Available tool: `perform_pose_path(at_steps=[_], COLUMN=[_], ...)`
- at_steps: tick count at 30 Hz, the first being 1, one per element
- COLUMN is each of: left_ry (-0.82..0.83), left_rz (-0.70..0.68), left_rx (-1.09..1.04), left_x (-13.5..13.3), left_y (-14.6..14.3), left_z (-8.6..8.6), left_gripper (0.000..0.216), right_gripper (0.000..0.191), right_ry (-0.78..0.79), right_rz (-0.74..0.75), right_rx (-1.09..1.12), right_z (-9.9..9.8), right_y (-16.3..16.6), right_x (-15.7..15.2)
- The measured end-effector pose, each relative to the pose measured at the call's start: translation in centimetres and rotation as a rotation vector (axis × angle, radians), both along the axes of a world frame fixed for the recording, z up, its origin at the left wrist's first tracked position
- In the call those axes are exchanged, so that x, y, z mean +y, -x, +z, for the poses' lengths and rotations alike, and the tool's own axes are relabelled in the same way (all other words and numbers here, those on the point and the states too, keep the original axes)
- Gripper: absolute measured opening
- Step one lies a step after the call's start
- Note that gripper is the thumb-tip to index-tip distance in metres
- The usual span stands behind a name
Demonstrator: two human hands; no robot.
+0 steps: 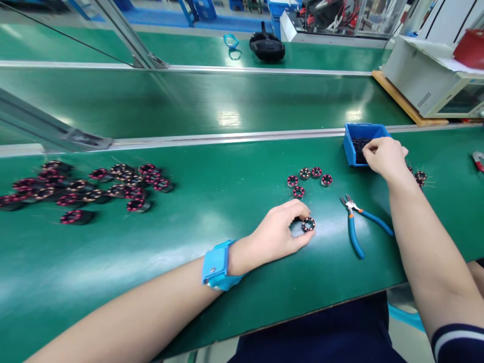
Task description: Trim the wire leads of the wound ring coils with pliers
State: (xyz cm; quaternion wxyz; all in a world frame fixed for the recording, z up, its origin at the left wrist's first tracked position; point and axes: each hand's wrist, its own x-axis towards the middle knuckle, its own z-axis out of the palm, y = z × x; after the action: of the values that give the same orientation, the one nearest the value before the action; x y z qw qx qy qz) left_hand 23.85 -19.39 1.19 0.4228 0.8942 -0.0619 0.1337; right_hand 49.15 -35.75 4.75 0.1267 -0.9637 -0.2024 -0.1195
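My left hand (282, 229), with a blue strap on its wrist, pinches a small wound motor stator (308, 225) between thumb and fingers, just over the green bench. At the upper right, my right hand (385, 154) reaches into a blue bin (366, 132) of small dark pieces (359, 146). Its fingertips are pinched together at the pile; what they hold, if anything, is too small to make out. Several more stators (316, 173) lie beyond my left hand. Between my arms rest blue-handled side cutters (352, 217), jaws apart.
Many stators (75, 194) with loose wire ends cover the bench's left side, and a few (420, 176) lie right of my right wrist. Metal frame posts (128, 35) rise at the left. A pale machine (427, 80) stands back right; red-handled pliers (478, 162) lie at the right edge.
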Motion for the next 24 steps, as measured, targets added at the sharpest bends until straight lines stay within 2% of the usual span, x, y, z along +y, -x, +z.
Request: perform_pose_path(at_steps=[3,6,8,10,12,15,18,24], left_ry=[0.069,0.173,0.218,0.239,0.257,0.289,0.323,0.377], left_rz=[0.062,0.113,0.128,0.132,0.14,0.167,0.188,0.208], left_rx=[0.007,0.027,0.033,0.043,0.062,0.096,0.135,0.194], left_x=[-0.2,-0.3,-0.4,-0.5,-0.6,-0.7,-0.7,-0.5], left_y=[0.0,-0.1,-0.1,-0.1,-0.1,-0.1,-0.3,-0.5], left_z=[0.0,-0.1,-0.2,-0.2,0.0,0.3,0.5,0.8], left_gripper=[0.014,0.019,0.02,0.017,0.016,0.017,0.019,0.022], right_gripper=[0.014,0.01,0.009,0.009,0.011,0.014,0.016,0.014], right_ry=[-0.142,-0.443,-0.678,-0.807,-0.841,-0.868,-0.902,-0.863], right_rz=[0.084,0.24,0.358,0.461,0.489,0.439,0.417,0.4], right_rx=[-0.146,-0.164,0.052,0.461,0.748,0.97,1.062,1.084], right_z=[0.4,0.8,0.7,0.2,-0.6,-1.6,-1.9,-1.7], right_y=[0.6,3.5,7.0,10.8,13.6,14.9,14.1,13.7], right_x=[-0.4,-0.9,-1.1,-1.0,-0.8,-0.2,0.1,0.3])
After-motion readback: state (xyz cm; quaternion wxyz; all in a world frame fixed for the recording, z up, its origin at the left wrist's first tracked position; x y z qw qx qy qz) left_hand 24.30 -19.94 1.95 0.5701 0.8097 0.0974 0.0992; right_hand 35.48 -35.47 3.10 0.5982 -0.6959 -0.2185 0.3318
